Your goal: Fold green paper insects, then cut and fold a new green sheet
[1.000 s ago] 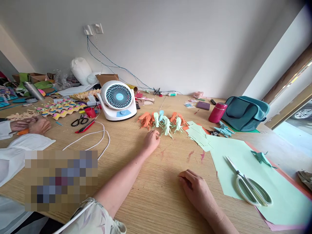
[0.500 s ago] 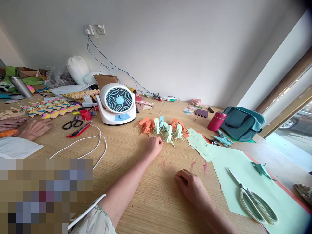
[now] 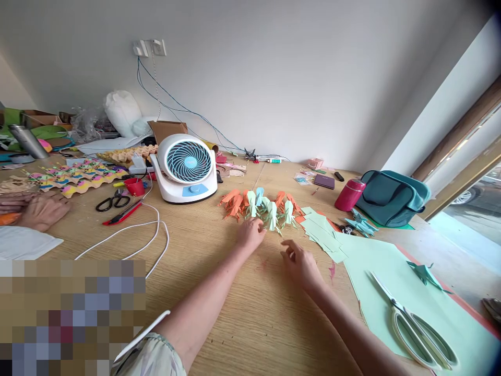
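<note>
A cluster of small folded paper figures (image 3: 270,209) in orange, pale green and light blue, with thin leg-like strips, stands on the wooden table. My left hand (image 3: 251,235) rests at the near edge of this cluster, its thumb and fingers drawn together beside a pale green figure. Whatever lies between those fingertips is too small or hidden to make out. To the right, my right hand (image 3: 302,265) hovers low over the table, fingers loosely bent and apart, holding nothing visible. Cut pale green paper pieces (image 3: 323,235) lie just beyond it.
Large scissors (image 3: 413,326) and a teal folded paper figure (image 3: 426,273) lie on a pale green sheet (image 3: 371,256) at right. A red bottle (image 3: 349,195) and teal bag (image 3: 391,198) stand behind. Left are a fan (image 3: 188,167), a cutter knife (image 3: 122,213) and another person's hands (image 3: 43,209).
My right hand has moved forward toward the paper figures, and its fingers have opened from a loose curl. My left hand stays almost in place by the cluster. The view has shifted slightly.
</note>
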A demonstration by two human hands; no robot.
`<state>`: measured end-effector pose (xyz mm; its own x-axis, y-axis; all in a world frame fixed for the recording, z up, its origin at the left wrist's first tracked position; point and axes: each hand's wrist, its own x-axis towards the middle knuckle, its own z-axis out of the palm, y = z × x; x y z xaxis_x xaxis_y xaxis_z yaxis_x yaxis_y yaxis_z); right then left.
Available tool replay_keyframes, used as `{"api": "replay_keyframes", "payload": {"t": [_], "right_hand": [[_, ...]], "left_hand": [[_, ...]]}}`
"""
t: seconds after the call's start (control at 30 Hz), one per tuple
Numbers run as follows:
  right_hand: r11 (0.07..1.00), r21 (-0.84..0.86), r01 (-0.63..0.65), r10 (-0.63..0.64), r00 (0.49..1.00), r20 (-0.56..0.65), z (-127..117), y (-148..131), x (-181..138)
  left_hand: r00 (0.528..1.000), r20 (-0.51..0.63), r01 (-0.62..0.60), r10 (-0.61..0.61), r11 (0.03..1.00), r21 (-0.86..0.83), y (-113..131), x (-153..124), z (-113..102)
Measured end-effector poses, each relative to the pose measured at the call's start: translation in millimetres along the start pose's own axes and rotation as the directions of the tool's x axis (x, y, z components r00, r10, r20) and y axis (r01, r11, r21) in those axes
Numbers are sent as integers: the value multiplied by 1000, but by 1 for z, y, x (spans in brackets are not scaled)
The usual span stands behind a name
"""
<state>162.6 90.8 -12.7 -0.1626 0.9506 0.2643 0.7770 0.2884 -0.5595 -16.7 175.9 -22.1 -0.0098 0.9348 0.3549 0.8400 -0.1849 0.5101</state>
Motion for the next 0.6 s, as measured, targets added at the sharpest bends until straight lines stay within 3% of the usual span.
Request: {"api": "replay_keyframes", "payload": {"t": [0.17, 0.27, 0.6], "right_hand": [[998, -51, -48, 46, 998, -33, 15, 3, 59], [997, -55, -60, 57, 997, -50, 24, 5, 74], [1000, 25, 0, 5, 980, -198, 24, -2, 38]], "left_hand": [[999, 14, -41, 42, 999, -18, -3, 0, 2], [998, 12, -60, 60, 998, -23, -5, -5, 3], [993, -28, -118, 116, 990, -82, 3, -35, -13]]}}
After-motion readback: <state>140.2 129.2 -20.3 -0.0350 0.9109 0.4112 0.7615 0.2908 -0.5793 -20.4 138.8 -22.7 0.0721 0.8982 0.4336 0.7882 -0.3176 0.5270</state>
